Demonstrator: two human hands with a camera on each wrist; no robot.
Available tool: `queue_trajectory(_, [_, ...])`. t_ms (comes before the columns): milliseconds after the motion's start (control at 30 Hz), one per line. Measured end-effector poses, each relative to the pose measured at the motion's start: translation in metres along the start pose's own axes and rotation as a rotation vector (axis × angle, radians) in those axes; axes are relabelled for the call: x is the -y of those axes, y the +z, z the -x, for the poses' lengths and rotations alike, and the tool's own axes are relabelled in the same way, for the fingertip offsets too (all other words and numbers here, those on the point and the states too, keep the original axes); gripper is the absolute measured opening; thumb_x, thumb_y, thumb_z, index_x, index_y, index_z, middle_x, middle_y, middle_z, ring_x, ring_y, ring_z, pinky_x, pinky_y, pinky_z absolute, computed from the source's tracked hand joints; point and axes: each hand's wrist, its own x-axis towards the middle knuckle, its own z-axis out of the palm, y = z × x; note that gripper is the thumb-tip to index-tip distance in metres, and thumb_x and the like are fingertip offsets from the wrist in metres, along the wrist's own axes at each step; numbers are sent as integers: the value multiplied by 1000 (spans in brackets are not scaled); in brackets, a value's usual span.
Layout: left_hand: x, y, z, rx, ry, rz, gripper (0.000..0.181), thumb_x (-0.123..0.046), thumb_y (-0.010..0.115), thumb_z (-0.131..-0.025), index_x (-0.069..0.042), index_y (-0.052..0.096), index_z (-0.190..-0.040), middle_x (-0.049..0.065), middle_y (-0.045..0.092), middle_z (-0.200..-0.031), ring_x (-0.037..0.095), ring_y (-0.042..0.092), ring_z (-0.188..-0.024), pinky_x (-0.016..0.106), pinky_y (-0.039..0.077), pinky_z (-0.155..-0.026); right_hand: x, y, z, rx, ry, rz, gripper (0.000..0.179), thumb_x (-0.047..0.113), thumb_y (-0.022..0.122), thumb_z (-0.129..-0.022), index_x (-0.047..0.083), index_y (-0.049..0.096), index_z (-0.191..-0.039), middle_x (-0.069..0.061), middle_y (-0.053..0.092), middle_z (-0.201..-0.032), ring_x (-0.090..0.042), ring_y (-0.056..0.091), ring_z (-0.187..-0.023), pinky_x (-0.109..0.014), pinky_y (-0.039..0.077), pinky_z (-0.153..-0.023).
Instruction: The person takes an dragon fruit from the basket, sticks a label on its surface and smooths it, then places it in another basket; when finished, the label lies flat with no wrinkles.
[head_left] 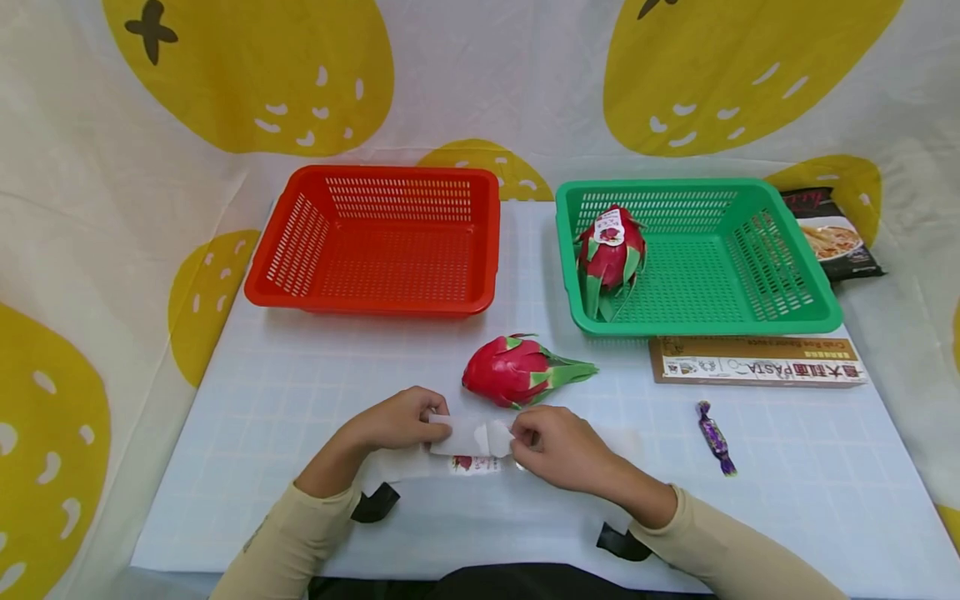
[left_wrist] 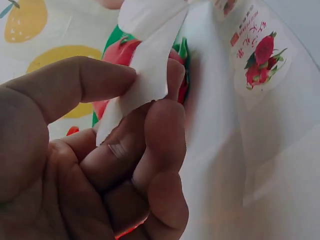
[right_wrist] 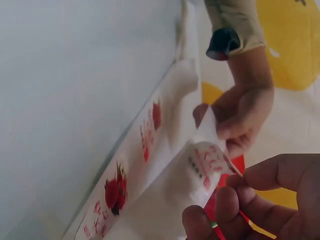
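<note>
Low in the head view, my left hand pinches a strip of white sticker backing paper between thumb and fingers. My right hand pinches the edge of a white dragon fruit label, partly lifted off the strip. More printed labels stay on the part of the strip lying on the table. Just beyond both hands, a dragon fruit rests on its side with its green tip to the right. Another dragon fruit, bearing a label, sits at the left end of the green basket.
A red basket stands at the back left. In front of the green basket lies a pasta box, with a purple wrapped candy nearer me. A black food packet leans by the green basket's right side.
</note>
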Motion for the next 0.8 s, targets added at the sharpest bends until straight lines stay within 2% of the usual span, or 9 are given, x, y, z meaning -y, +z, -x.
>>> queue_trajectory(167, [2, -1, 7, 2, -45, -20, 8, -14, 59, -85, -10, 60, -78, 1, 56, -50, 10, 42, -43, 22, 33, -49, -2, -6, 4, 9, -5, -3, 5, 12, 65, -81, 13, 70, -82, 10, 57, -71, -4, 50, -63, -19, 46, -55])
queue_trajectory(300, [2, -2, 15, 34, -42, 5, 2, -11, 60, -84, -9, 59, -85, 1, 56, -50, 22, 52, -45, 24, 35, -48, -4, -12, 8, 11, -14, -8, 6, 13, 66, -82, 14, 71, -84, 12, 56, -68, -3, 49, -62, -20, 45, -54])
queue_trajectory(367, [3, -2, 19, 46, -35, 15, 6, -9, 61, -84, -8, 59, -90, 3, 57, -51, 27, 56, -48, 24, 36, -48, -5, -16, 10, 14, -23, -11, 7, 13, 65, -82, 13, 71, -86, 12, 56, -68, -3, 49, -62, -20, 45, -54])
queue_trajectory(467, [5, -4, 24, 54, -40, 4, 9, -9, 61, -84, -8, 58, -93, 3, 57, -52, 28, 57, -49, 24, 37, -47, -5, -21, 11, 18, -28, -14, 9, 12, 65, -83, 13, 72, -88, 12, 57, -69, -2, 49, -62, -20, 45, -55])
queue_trajectory(533, [6, -5, 27, 59, -43, -21, 9, -10, 61, -85, -8, 58, -93, 3, 57, -53, 23, 57, -48, 23, 38, -48, -4, -24, 12, 22, -23, -19, 10, 12, 65, -83, 12, 73, -89, 12, 58, -68, -2, 50, -61, -20, 45, -55])
queue_trajectory(667, [8, -8, 33, 55, -40, -131, 8, -14, 65, -83, -10, 60, -88, -2, 54, -59, 13, 52, -53, 24, 40, -51, -2, -29, 13, 26, -26, -41, 12, 11, 67, -82, 11, 73, -93, 11, 62, -70, -1, 51, -58, -20, 45, -51])
queue_trajectory(733, [7, -9, 36, 42, -49, -182, 14, -17, 69, -81, -9, 61, -89, -2, 53, -63, 11, 48, -55, 24, 40, -52, 0, -32, 13, 11, -45, -48, 14, 11, 69, -82, 11, 73, -94, 9, 66, -75, 0, 53, -60, -19, 47, -53])
queue_trajectory(800, [4, -9, 39, 20, -78, -225, 28, -23, 73, -78, -9, 61, -99, -1, 50, -66, 11, 45, -58, 25, 38, -53, 1, -34, 12, -12, -72, -58, 15, 11, 70, -81, 12, 74, -96, 7, 70, -80, 1, 57, -64, -21, 51, -58])
